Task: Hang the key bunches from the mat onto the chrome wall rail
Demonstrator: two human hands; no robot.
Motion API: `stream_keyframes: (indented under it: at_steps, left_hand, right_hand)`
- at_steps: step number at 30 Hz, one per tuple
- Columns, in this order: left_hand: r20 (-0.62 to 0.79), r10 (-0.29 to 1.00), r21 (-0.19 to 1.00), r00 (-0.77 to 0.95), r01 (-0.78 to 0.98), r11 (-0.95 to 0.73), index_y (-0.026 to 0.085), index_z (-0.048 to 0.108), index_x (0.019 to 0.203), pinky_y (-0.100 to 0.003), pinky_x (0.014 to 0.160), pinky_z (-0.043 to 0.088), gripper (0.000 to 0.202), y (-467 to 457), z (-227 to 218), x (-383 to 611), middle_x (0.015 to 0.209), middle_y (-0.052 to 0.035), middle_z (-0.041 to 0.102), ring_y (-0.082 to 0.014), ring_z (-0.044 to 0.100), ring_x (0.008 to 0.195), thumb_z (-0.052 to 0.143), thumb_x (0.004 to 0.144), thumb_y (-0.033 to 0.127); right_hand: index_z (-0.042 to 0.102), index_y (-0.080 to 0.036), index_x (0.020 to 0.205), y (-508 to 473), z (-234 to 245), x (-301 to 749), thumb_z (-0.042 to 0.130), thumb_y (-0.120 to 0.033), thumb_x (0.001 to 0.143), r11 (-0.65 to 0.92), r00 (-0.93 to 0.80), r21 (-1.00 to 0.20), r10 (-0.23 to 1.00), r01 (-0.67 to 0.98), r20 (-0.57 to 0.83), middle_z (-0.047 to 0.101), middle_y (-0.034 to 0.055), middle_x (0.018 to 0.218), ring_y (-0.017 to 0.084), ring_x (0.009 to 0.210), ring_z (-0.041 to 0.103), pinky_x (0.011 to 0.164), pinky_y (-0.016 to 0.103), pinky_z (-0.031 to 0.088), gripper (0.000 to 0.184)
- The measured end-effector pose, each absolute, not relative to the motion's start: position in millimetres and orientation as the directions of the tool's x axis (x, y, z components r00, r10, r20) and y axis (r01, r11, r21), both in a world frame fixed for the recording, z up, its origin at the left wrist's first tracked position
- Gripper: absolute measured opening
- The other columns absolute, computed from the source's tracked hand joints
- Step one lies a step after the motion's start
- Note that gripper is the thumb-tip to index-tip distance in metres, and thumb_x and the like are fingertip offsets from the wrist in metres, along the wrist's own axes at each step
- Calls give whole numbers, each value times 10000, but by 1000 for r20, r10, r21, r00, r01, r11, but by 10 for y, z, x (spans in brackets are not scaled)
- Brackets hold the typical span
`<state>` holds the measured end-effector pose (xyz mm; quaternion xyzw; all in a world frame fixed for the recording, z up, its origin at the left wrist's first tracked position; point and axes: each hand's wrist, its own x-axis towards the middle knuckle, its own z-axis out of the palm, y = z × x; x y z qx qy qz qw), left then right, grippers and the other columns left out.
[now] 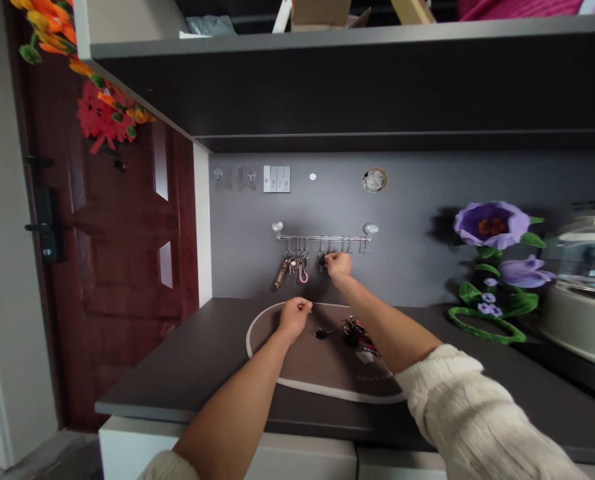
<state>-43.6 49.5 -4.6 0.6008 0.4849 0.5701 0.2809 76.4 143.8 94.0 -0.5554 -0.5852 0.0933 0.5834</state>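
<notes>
A clear rail with hooks is fixed to the grey wall. Toward its left side hang several key rings, one with a brown tag and one with a pink loop. My right hand is at the rail's middle, its fingers pinched at a dark bunch of keys. Lower and to the left, my left hand is closed just over the brown mat; what its fingertips hold, if anything, I cannot make out. A dark key and a heap of keys lie on the mat.
Overhead juts a dark shelf. Purple fabric flowers and a glass-topped appliance stand on the right of the dark counter. Two small hooks and a switch panel are on the wall. A red-brown door is at left.
</notes>
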Motion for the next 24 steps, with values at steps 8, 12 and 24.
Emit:
stream_keyframes:
  at_steps: [8,12,24]
  left_hand:
    - [401,912,901,-85,220,-375,127,590,658,-225,580,369,129,471,-44,-474,583,-4,563,-93,481,547,541,696,240]
    - [391,918,905,-65,210,-370,124,597,671,-224,568,362,139,414,-33,-513,586,-3,564,-91,475,543,573,676,262]
    - [323,928,897,187,253,-363,109,634,806,-231,630,377,242,219,98,-661,680,-18,611,-84,482,595,636,622,267]
  right_hand:
    - [655,-138,683,1242,851,855,479,-193,661,396,315,-791,761,466,567,653,63,638,129,575,598,572,208,436,186]
    - [646,-147,673,1023,808,878,473,-218,667,427,273,-773,763,469,587,649,54,628,135,583,593,576,217,429,187]
    - [626,-165,779,189,486,943,512,-232,709,487,20,-645,789,589,614,661,41,789,139,731,595,714,253,431,150]
